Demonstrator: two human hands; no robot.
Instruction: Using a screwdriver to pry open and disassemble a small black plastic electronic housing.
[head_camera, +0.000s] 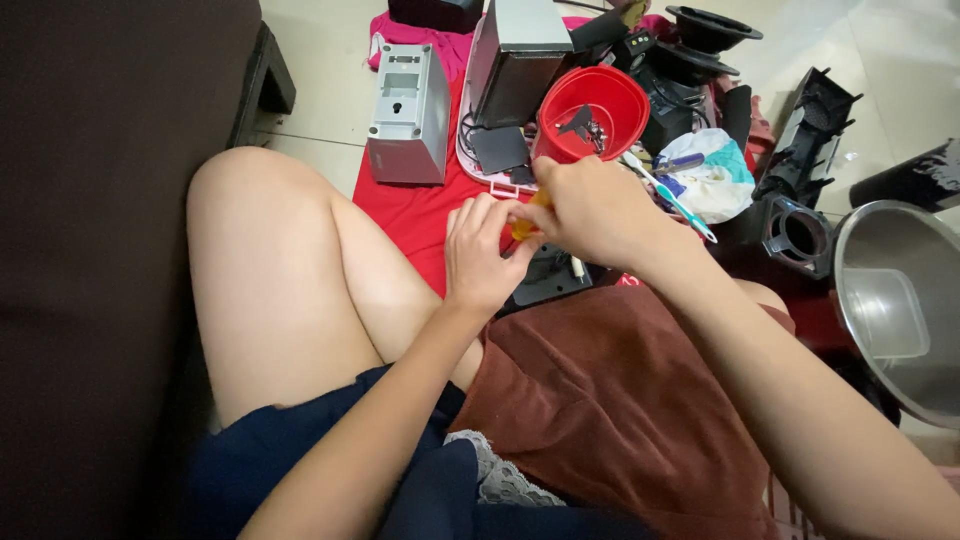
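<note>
My right hand (590, 208) is closed around an orange-handled tool (528, 222), only a bit of the handle showing between the fingers. My left hand (482, 255) rests just left of it, fingers curled against the tool and pressing on a black part (548, 278) that lies on a brown towel (610, 390) over my lap. Whether the left hand grips the black part or only steadies it is hidden by both hands.
A red bowl (618, 88) with small metal pieces stands beyond the hands on a red cloth (405, 205). Grey metal housings (410, 110), black plastic parts (795, 235), a toothbrush (672, 195), a white bag (722, 180) and a steel bowl (865, 245) surround them. A dark sofa (90, 250) is at left.
</note>
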